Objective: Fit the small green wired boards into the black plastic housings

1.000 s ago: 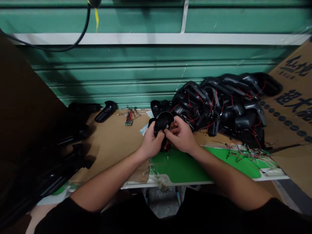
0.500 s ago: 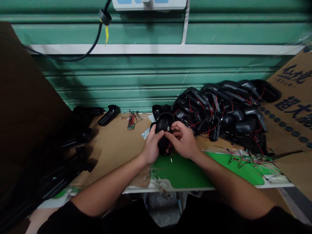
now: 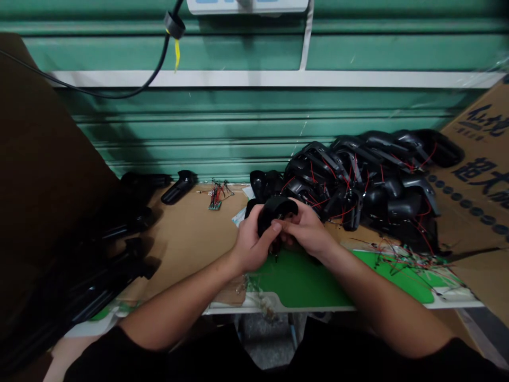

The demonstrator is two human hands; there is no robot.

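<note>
Both hands hold a curved black plastic housing (image 3: 275,213) above a green cutting mat (image 3: 302,281). My left hand (image 3: 252,245) grips its near left side, with the thumb across the front. My right hand (image 3: 306,231) closes on its right side, the fingers meeting my left thumb. Thin wires show below the housing, and the hands hide its lower part. Behind my right hand lies a heap of similar black housings (image 3: 358,183) with red wires.
A small circuit board with red wires (image 3: 215,197) and a black moulded part (image 3: 178,187) lie on the brown cardboard (image 3: 194,249) covering the bench. Loose wires (image 3: 401,260) lie on the mat. A printed carton (image 3: 481,175) stands right; a green shutter (image 3: 238,122) rises behind.
The housing has tilted from a more upright pose to a flatter one, and my hands have drawn closer around it. The view has shifted slightly.
</note>
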